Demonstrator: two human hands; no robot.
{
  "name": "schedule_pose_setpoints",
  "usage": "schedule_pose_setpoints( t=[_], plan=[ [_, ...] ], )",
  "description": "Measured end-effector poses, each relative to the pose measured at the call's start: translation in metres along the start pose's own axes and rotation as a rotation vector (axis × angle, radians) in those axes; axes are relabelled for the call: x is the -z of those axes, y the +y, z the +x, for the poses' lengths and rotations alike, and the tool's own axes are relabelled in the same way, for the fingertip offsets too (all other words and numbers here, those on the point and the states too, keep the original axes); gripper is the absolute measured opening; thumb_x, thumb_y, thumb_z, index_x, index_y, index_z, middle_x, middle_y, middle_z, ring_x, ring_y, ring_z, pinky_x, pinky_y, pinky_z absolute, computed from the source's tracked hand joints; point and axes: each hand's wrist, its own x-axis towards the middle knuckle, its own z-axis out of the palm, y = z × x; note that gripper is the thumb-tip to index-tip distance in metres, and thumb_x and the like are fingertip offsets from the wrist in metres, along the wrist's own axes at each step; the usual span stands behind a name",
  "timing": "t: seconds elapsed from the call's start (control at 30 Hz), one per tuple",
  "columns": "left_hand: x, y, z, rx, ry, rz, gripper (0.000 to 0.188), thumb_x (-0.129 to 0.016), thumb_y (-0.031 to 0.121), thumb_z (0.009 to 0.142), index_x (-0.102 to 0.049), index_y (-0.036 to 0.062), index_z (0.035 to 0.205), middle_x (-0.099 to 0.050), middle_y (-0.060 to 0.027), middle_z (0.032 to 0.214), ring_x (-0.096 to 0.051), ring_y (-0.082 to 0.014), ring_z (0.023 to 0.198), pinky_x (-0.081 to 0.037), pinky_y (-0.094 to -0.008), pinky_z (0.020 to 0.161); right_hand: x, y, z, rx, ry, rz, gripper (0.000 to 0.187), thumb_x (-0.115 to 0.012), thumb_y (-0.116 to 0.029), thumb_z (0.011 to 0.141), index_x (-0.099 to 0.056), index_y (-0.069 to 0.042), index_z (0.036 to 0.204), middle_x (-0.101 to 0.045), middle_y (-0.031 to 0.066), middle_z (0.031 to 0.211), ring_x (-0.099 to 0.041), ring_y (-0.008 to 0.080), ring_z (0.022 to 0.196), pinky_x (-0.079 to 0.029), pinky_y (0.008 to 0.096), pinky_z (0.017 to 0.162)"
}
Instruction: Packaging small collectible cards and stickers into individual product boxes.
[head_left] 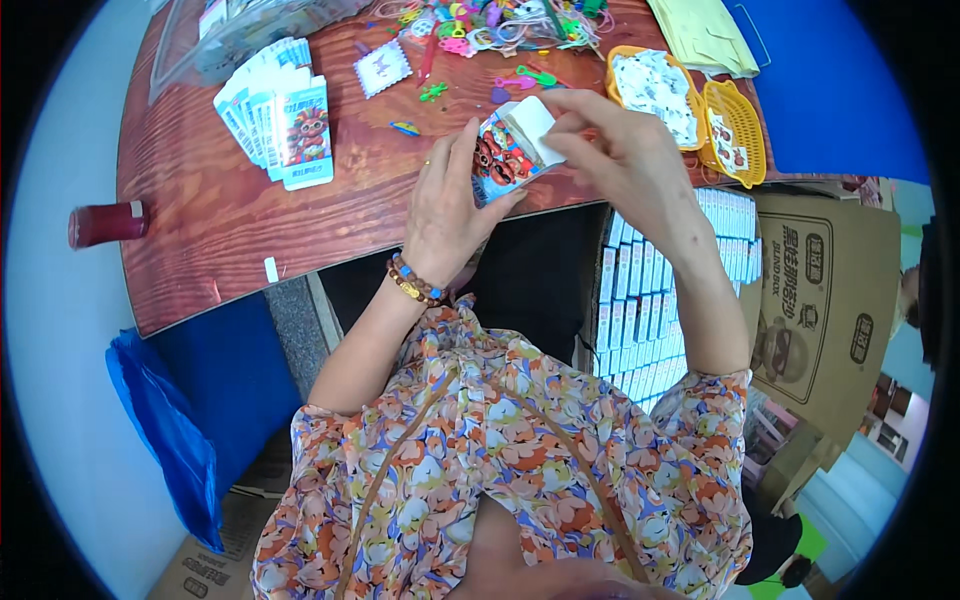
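Note:
Tilted over the table's near edge, a small blue cardboard box [497, 160] with red cartoon figures is gripped in my left hand [440, 210], thumb at its lower side and fingers along its left. Its white flap [534, 122] stands up at the top end. My right hand [640, 150] is at that flap, fingers bent close together; what they pinch, if anything, is hidden. Left of the hands lies a fanned stack of flattened boxes [305, 140] in the same print. Small plastic toys [515, 82] are scattered beyond the box.
A yellow basket [757, 165] and another of white packets [655, 95] stand at the right. Yellow sheets [705, 35] lie behind them. A large carton [820, 300] beside me holds rows of small boxes [640, 290]. A red jar [108, 224] is at the left edge.

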Motion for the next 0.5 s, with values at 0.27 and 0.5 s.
schedule_pose_setpoints(
  t=[0.27,0.5],
  plan=[
    [-0.002,0.004,0.005,0.031,0.037,-0.086,0.085,-0.084,0.022,0.075,-0.041,-0.006,0.142,-0.056,-0.021,0.121,-0.06,-0.038,0.109,-0.052,-0.0441,0.087,-0.054,0.024,-0.025,0.263,0.479,-0.196,0.029,-0.075,-0.005,0.084,-0.07,-0.003,0.112,-0.068,0.0124,0.102,-0.069,0.0242,0.086,-0.055,0.0329,0.074],
    [-0.008,0.006,0.003,0.01,0.093,-0.086,0.083,-0.083,0.021,0.075,-0.041,-0.004,0.142,-0.055,-0.0206,0.122,-0.06,-0.0386,0.109,-0.052,-0.0446,0.088,-0.078,0.027,-0.024,0.225,0.469,0.042,0.035,-0.072,-0.002,0.086,-0.066,-0.001,0.121,-0.066,0.0131,0.094,-0.067,0.0202,0.08,-0.052,0.0295,0.068]
  ],
)
